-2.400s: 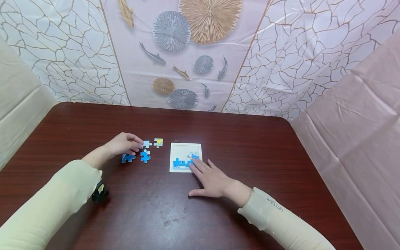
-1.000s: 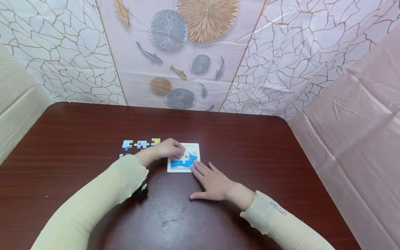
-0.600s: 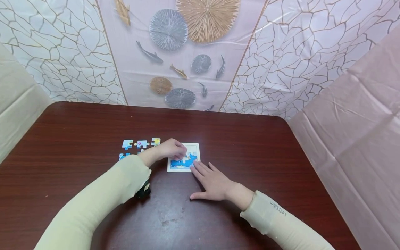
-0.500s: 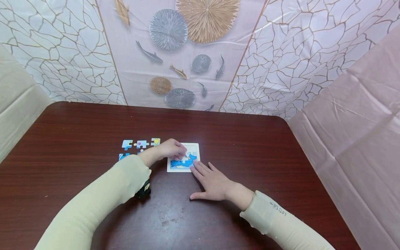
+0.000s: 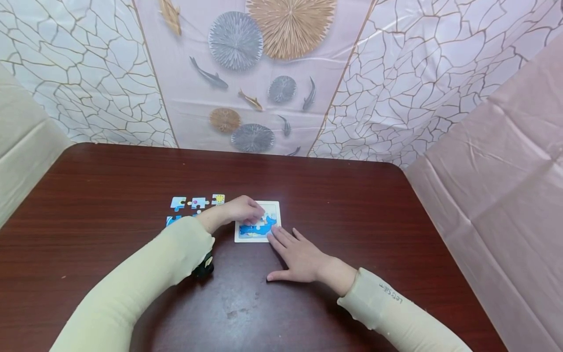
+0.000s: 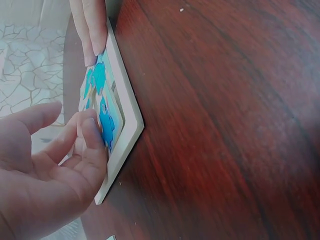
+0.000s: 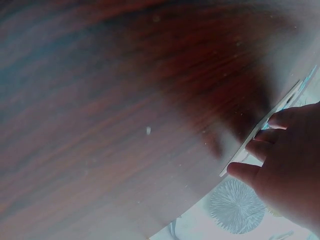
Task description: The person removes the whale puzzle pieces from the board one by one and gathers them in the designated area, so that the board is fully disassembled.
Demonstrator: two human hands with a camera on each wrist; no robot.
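Observation:
A shallow white puzzle tray (image 5: 274, 205) lies on the table, its lower part filled with blue pieces of a whale picture (image 5: 257, 230). Over the tray's left side, my left hand (image 5: 245, 210) has thumb and fingertips bent together, pinching a puzzle piece low against the picture; the fingers mostly hide it. The left wrist view shows these fingertips (image 6: 90, 131) right at the blue pieces. My right hand (image 5: 301, 256) lies spread and flat, its fingertips resting on the tray's lower right corner, the thumb out on the tabletop.
Several loose puzzle pieces (image 5: 199, 202) lie left of the tray, partly covered by the left forearm (image 5: 140, 278). A yellow sun piece (image 5: 218, 199) is closest to the tray. Patterned cloth (image 5: 281, 132) hangs behind the brown table (image 5: 352, 210).
My left hand has moved right from the loose pieces to the tray, bringing a puzzle piece, and has since shifted only slightly there. The right hand has stayed at the tray's corner.

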